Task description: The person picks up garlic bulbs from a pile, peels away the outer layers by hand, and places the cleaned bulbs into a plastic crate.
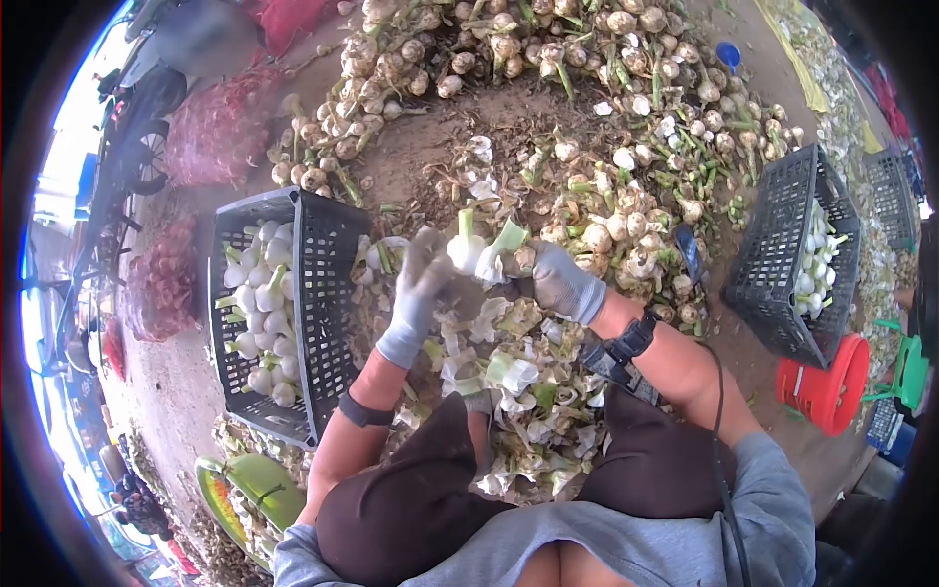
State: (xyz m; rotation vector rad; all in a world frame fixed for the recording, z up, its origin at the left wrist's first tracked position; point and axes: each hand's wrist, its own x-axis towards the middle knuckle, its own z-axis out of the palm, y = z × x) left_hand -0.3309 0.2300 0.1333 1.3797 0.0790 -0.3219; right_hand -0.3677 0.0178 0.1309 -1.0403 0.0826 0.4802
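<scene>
Garlic bulb (468, 250) with a cut green stalk sits gripped between both gloved hands, left hand (423, 284) and right hand (559, 282) closed on it, above a heap of peelings (509, 382), near a black crate (323, 293).

A single head-worn fisheye camera looks steeply down and forward from close above the person's lap, its round view reaching the bare dirt ground (421, 157) ahead.

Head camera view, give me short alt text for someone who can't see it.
Two gloved hands, left hand and right hand, hold a white garlic bulb over a heap of peelings. A black crate of cleaned bulbs stands at the left, and unpeeled garlic is piled ahead.
</scene>
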